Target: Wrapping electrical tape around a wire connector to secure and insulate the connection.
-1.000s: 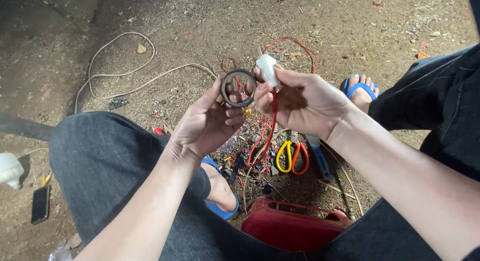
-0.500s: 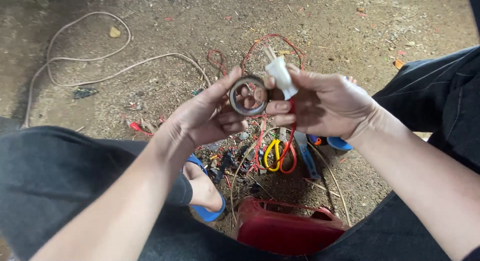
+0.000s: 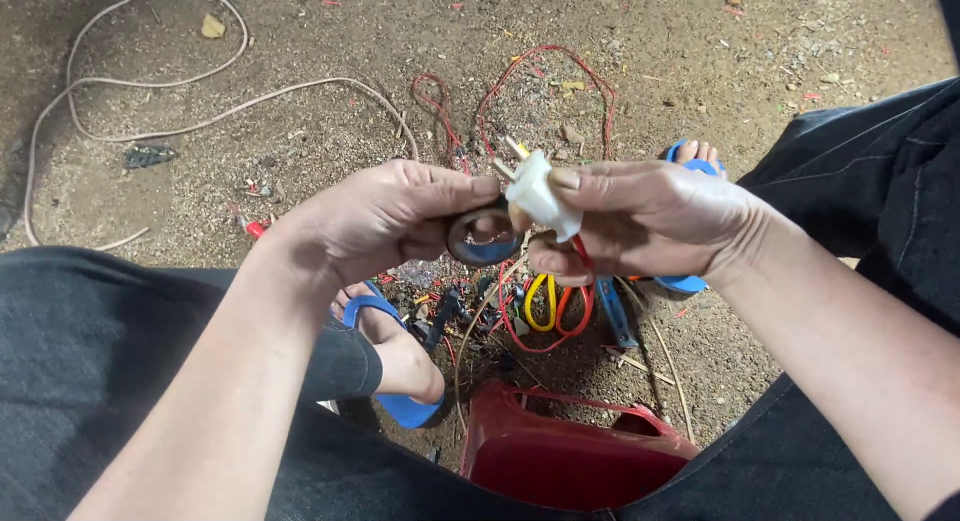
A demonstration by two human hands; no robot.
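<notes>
1. Now our left hand point(image 3: 385, 221) pinches one tape roll point(image 3: 482, 239) at centre; our right hand point(image 3: 650, 221) grips one white plug point(image 3: 538, 193) at its 1 o'clock.
2. Both seem light and rigid; we judge the plug's body the best hold, away from its two prongs.
3. One red wire point(image 3: 520, 326) trails toward 6 o'clock.

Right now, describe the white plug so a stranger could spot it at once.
Find the two hands meeting mid-picture above the dirt ground. The right hand pinches the white plug, metal prongs pointing up-left. Unlike the dark tape roll beside it, it is white and blocky.
</notes>
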